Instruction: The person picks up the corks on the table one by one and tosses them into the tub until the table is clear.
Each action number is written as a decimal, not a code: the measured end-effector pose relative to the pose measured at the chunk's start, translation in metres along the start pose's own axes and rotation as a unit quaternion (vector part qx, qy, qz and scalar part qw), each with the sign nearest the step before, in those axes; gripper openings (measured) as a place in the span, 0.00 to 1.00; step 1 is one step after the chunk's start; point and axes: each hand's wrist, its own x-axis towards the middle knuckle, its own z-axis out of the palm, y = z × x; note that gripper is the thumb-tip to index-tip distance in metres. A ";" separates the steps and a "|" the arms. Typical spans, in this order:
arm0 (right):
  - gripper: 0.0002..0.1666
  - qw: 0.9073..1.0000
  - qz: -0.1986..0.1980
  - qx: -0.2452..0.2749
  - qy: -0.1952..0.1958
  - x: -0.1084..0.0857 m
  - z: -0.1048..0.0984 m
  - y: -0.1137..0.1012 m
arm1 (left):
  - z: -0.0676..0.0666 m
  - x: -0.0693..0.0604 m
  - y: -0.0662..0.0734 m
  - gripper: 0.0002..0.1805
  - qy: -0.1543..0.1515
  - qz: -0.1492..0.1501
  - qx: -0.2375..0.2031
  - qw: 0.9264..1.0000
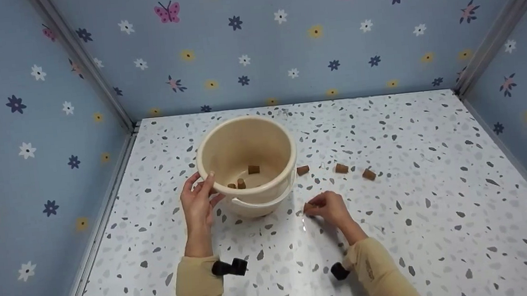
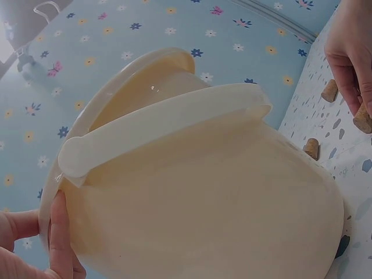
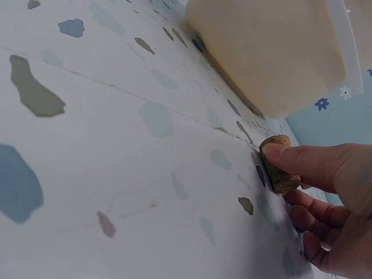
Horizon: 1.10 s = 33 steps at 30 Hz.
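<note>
A cream bucket (image 1: pixel 251 200) with a white handle (image 2: pixel 168 125) stands upright on the speckled table. My left hand (image 1: pixel 197 202) grips its rim at the left, thumb over the edge and fingers outside. Several corks (image 1: pixel 253 169) lie on the bucket's floor; the front wall hides part of the inside. To the right of the bucket, my right hand (image 1: pixel 329 207) pinches a cork (image 3: pixel 281 165) between thumb and fingers, low at the table surface. Whether that cork touches the table I cannot tell.
Three loose corks lie on the table right of the bucket: one beside its wall (image 1: pixel 303 170), a middle cork (image 1: pixel 341 168) and a farther cork (image 1: pixel 369 174). Blue flowered panels (image 1: pixel 262 37) enclose the table at the back and both sides.
</note>
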 end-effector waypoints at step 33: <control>0.11 0.990 -0.117 -0.004 0.083 -0.022 -0.029 -0.026 | 0.042 -0.090 0.110 0.28 0.004 -0.060 0.014 0.998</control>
